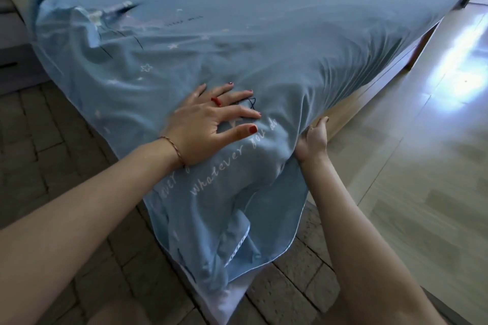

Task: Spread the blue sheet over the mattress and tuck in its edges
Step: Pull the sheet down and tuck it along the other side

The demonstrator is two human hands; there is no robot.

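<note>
The blue sheet (237,34) lies spread over the mattress, covering its whole visible top surface. At the near corner, surplus fabric hangs loose toward the brick-patterned floor (39,140) and is not yet tucked.

The left hand (211,119) rests flat on top of the sheet at this corner, fingers straight and spread, pressing the fabric down. It holds nothing.

The right hand (313,140) is at the side face of the same corner, just right of and lower than the left hand. Its fingers are pushed in against the sheet at the mattress edge and mostly hidden by the fabric; whether they pinch the sheet cannot be determined.

Key relation: the loose flap hangs directly below both hands, toward the person. The mattress's long axis runs away from the person toward the upper right, and the right-hand side along the pale wooden floor (422,140) appears already drawn taut. The right hand is nearer the gap under the mattress and is probably best placed to push the flap in while the left hand anchors the top.
</note>
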